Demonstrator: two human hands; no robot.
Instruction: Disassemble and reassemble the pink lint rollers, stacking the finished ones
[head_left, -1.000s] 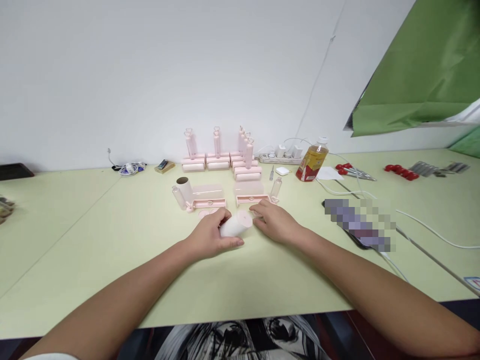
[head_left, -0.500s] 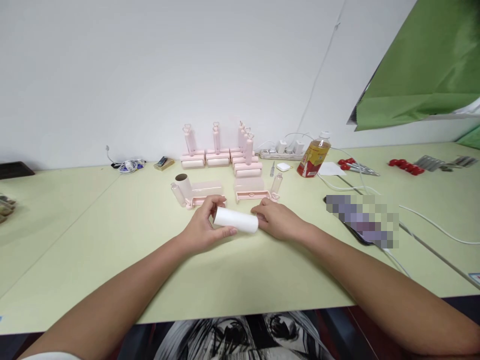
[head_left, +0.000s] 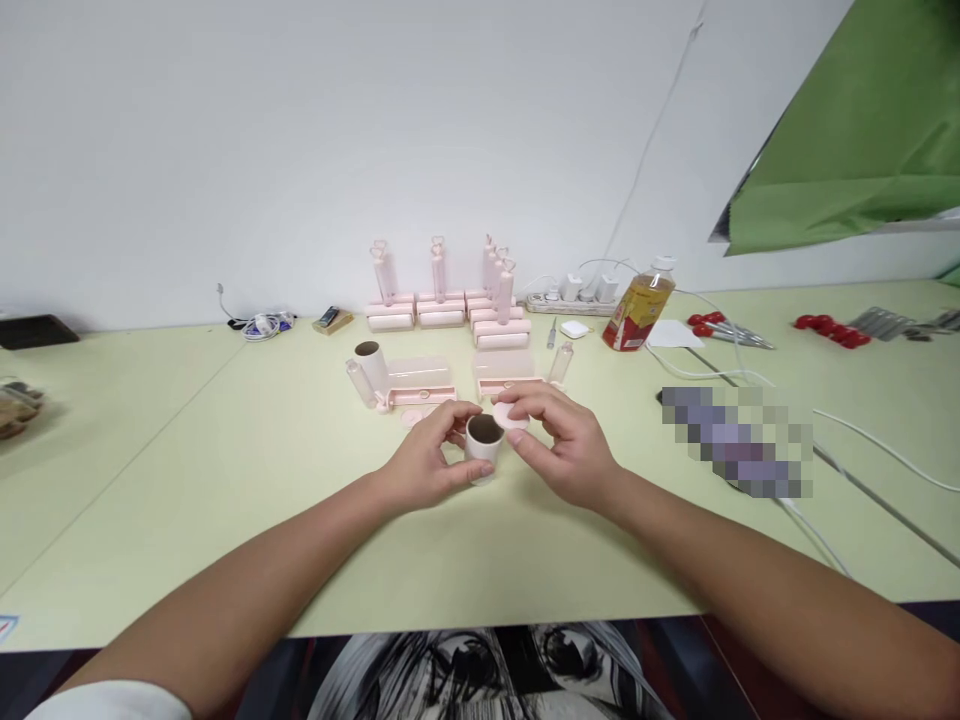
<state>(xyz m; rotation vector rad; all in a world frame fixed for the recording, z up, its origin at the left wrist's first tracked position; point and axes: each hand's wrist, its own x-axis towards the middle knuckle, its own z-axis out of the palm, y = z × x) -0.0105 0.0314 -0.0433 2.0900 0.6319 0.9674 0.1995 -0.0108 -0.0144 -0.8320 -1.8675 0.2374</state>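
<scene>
Clasping the white roll [head_left: 484,453] between thumb and fingers, your left hand [head_left: 426,460] keeps its hollow, brown-lined end upward before you. Your right hand [head_left: 568,450] pinches a thin, round, pale-pink disc [head_left: 511,415] beside that rim. Beyond stands another white roll [head_left: 375,372], similarly hollow.

And here's the room: a plain white wall [head_left: 300,150] fills the whole back, a thin pale cord [head_left: 660,120] slanting down its right side! Upper right, a creased green sheet [head_left: 855,140] hangs at an angle, bold against all that white. Below, the broad, pale yellow-green worktop [head_left: 187,440] runs right up to the wall, a seam [head_left: 122,460] crossing its left side. Soft, even light everywhere, and dark reddish floor [head_left: 724,650] peeking out beneath the near edge!
</scene>
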